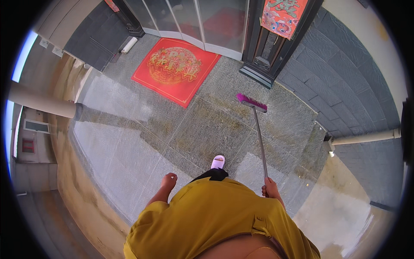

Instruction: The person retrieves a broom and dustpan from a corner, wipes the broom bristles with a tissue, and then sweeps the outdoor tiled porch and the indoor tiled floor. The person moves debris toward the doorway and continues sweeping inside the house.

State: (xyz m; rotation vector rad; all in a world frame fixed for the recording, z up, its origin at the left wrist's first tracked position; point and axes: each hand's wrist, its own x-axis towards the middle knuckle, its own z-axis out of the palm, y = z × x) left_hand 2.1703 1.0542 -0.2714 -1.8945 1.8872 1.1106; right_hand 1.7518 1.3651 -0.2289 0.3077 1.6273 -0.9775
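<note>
My right hand (pixel 270 188) is wrapped around the grey handle of a broom (pixel 261 140), near its upper end. The handle slants forward and slightly left to the broom head (pixel 252 103), whose purple bristles are out on the grey stone paving before the dark door post. My left hand (pixel 169 180) hangs at my left side with its fingers curled in and nothing visible in them. One foot in a pale pink slipper (pixel 218 162) shows below me on the paving.
A red doormat (pixel 176 69) with gold decoration lies before glass folding doors (pixel 172 19). A dark door post (pixel 265 60) and grey tiled wall (pixel 340 64) stand right. A round column (pixel 47 101) rises at the left edge; a white roll (pixel 129 45) lies by the far-left wall.
</note>
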